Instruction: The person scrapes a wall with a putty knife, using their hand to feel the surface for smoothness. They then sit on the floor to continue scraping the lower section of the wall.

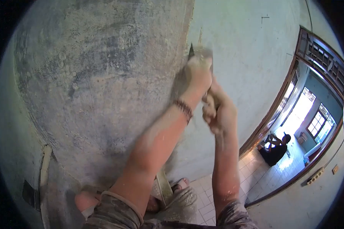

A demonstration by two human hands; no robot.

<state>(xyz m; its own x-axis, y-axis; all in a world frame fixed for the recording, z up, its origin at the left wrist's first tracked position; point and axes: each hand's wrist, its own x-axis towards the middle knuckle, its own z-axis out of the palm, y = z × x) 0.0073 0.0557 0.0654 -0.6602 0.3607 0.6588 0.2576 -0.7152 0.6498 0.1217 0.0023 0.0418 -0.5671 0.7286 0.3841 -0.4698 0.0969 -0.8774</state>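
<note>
Both arms reach up to the wall in front of me. My left hand point(198, 72), with a beaded bracelet at its wrist, is closed and blurred by motion at a flat-bladed scraper point(206, 54). Just below and to the right, my right hand point(219, 108) has its fingers curled at the scraper's lower end; the handle is mostly hidden. The blade lies along the border between the rough grey bare wall point(103, 87) and the pale green painted wall point(240, 57). Pale dust covers both forearms.
A wood-framed doorway point(271, 116) opens at right, where another person point(273, 150) sits on the tiled floor point(252, 171). A yellow power strip point(315, 177) hangs on the wall by its cable. A pipe point(45, 168) runs down at lower left. Beneath me is a wooden board point(163, 187) beside my foot.
</note>
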